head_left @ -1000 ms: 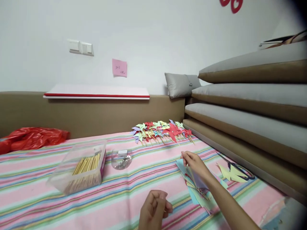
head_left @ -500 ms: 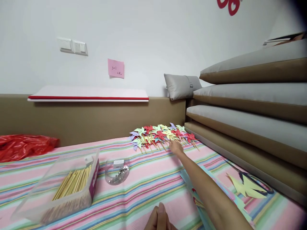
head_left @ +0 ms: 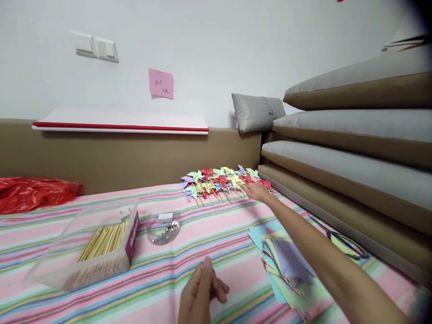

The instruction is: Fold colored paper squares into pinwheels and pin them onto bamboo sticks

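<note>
**Right hand at the pinwheel pile, left hand loose up close**

Nearest to my camera, the left hand (head_left: 201, 294) hangs over the striped sheet (head_left: 162, 274). Its fingers are loosely half-curled toward the thumb, and I see nothing in them. Just to its right, a fanned stack of coloured paper squares (head_left: 286, 263) lies on the sheet, and the right forearm crosses above the stack's right side. Beyond that arm, scissors (head_left: 351, 248) rest on a yellow paper scrap near the cushion edge.

Further left I see a clear plastic box of wooden sticks (head_left: 97, 245). A small clear cup of metal pins (head_left: 164, 228) stands just beside it.

Farther out, the right hand (head_left: 258, 191) reaches to the heap of paper pinwheels (head_left: 216, 182). Its fingers are stretched out nearly flat, with the tips touching the heap's right edge. I see no pinwheel gripped. The pinwheels lie at the far side of the sheet, against the brown ledge. A red plastic bag (head_left: 33, 191) sits far left, and a grey pillow (head_left: 254, 112) and a pink note (head_left: 160, 83) are at the wall.
</note>
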The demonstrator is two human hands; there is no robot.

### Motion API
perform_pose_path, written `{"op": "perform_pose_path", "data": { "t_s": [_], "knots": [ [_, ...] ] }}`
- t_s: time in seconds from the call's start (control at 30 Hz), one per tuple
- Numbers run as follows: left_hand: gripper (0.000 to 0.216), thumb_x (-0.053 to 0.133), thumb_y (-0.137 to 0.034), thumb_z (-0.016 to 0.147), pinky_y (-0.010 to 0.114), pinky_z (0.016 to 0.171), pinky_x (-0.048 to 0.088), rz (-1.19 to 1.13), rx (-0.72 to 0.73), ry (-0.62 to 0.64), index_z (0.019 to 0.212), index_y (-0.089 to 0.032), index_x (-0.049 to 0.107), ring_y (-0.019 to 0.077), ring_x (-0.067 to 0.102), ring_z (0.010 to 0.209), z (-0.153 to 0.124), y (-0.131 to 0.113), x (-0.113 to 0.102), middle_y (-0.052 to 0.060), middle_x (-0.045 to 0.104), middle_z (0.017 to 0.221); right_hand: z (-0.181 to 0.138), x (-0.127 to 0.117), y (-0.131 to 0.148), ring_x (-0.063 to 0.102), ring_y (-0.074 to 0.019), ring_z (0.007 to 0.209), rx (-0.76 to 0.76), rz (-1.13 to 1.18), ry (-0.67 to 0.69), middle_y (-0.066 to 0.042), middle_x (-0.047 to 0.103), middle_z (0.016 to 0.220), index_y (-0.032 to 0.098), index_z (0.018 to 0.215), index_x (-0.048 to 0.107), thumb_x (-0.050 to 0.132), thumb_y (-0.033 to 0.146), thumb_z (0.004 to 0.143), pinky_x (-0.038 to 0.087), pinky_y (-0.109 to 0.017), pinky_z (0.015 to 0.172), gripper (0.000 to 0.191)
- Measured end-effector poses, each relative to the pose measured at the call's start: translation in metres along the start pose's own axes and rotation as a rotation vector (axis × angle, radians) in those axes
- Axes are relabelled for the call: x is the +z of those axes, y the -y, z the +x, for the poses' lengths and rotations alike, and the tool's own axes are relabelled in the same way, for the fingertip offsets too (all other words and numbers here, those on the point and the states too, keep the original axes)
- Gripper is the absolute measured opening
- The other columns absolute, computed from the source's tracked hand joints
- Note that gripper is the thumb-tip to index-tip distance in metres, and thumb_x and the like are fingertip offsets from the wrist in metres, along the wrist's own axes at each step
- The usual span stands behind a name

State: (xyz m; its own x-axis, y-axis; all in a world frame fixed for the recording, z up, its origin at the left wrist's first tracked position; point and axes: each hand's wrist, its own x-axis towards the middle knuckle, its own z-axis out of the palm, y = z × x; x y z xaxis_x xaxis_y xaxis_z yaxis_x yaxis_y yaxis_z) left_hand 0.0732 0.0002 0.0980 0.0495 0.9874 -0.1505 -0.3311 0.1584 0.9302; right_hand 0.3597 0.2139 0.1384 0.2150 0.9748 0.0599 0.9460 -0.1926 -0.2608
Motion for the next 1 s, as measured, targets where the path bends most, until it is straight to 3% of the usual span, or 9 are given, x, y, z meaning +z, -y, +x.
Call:
{"op": "perform_pose_path", "data": {
  "t_s": [0.1,0.17,0.3,0.4,0.5,0.67,0.8,0.93,1.0],
  "knots": [
    [0.057,0.058,-0.074,0.079,0.033,0.073,0.050,0.107,0.038,0.016,0.053,-0.025,0.045,0.0249,0.061,0.073,-0.007,-0.012,-0.007,0.001,0.049,0.052,-0.053,-0.022,-0.034,0.068,-0.0219,0.096,-0.111,0.009,0.105,-0.007,0.073,0.102,0.015,0.097,0.070,0.062,0.044,0.094,0.052,-0.041,0.092,0.030],
    [0.058,0.053,-0.072,0.084,0.034,0.078,0.050,0.163,0.059,0.043,0.053,-0.025,0.040,0.0256,0.061,0.077,-0.012,-0.014,-0.010,0.001,0.046,0.052,-0.102,-0.024,-0.058,0.069,-0.0252,0.096,-0.162,0.034,0.134,-0.010,0.076,0.097,0.018,0.087,0.073,0.066,0.045,0.089,0.050,-0.036,0.091,0.028],
    [0.057,0.052,-0.068,0.087,0.033,0.078,0.049,0.182,0.056,0.060,0.052,-0.025,0.040,0.0249,0.060,0.077,-0.022,-0.006,-0.009,0.001,0.045,0.055,-0.195,0.003,-0.092,0.066,-0.0326,0.111,-0.157,0.090,0.094,-0.013,0.072,0.120,0.019,0.112,0.073,0.073,0.047,0.078,0.048,-0.039,0.097,0.044],
    [0.057,0.055,-0.067,0.086,0.032,0.075,0.048,0.181,0.075,0.048,0.051,-0.024,0.042,0.0246,0.060,0.076,-0.028,0.001,-0.009,0.001,0.047,0.056,-0.233,0.030,-0.101,0.059,-0.0344,0.125,-0.120,0.132,0.029,-0.016,0.063,0.137,0.016,0.130,0.064,0.070,0.048,0.079,0.043,-0.042,0.106,0.060],
    [0.056,0.056,-0.067,0.086,0.031,0.075,0.046,0.204,0.111,0.038,0.052,-0.023,0.045,0.0236,0.059,0.075,-0.029,0.004,-0.015,0.000,0.047,0.056,-0.246,0.046,-0.102,0.052,-0.0339,0.134,-0.106,0.174,-0.021,-0.015,0.056,0.146,0.017,0.138,0.058,0.067,0.054,0.081,0.039,-0.043,0.111,0.069],
    [0.055,0.057,-0.064,0.087,0.029,0.077,0.044,0.274,0.166,0.002,0.052,-0.023,0.049,0.0217,0.059,0.073,-0.024,-0.002,-0.043,0.000,0.049,0.056,-0.249,0.048,-0.106,0.058,-0.0340,0.127,-0.113,0.223,-0.040,-0.016,0.063,0.138,0.015,0.134,0.062,0.061,0.062,0.084,0.044,-0.044,0.107,0.069],
    [0.052,0.060,-0.061,0.085,0.027,0.075,0.044,0.348,0.170,-0.049,0.052,-0.022,0.050,0.0204,0.059,0.071,-0.024,-0.003,-0.077,-0.001,0.052,0.058,-0.251,0.043,-0.114,0.061,-0.0324,0.125,-0.158,0.255,-0.025,-0.014,0.067,0.133,0.017,0.127,0.068,0.060,0.062,0.086,0.046,-0.040,0.106,0.061],
    [0.052,0.060,-0.063,0.084,0.027,0.073,0.044,0.437,0.140,-0.101,0.053,-0.022,0.052,0.0203,0.057,0.069,-0.029,0.006,-0.107,0.000,0.056,0.059,-0.254,0.040,-0.121,0.066,-0.0271,0.117,-0.222,0.270,-0.017,-0.008,0.072,0.126,0.022,0.121,0.070,0.041,0.052,0.098,0.048,-0.034,0.099,0.047],
    [0.053,0.059,-0.066,0.082,0.028,0.070,0.043,0.485,0.133,-0.109,0.053,-0.022,0.054,0.0200,0.055,0.065,-0.032,0.011,-0.116,0.000,0.056,0.058,-0.252,0.042,-0.124,0.068,-0.0280,0.113,-0.229,0.256,-0.035,-0.008,0.073,0.122,0.022,0.121,0.069,0.040,0.048,0.099,0.049,-0.035,0.095,0.045]
  ]
}}
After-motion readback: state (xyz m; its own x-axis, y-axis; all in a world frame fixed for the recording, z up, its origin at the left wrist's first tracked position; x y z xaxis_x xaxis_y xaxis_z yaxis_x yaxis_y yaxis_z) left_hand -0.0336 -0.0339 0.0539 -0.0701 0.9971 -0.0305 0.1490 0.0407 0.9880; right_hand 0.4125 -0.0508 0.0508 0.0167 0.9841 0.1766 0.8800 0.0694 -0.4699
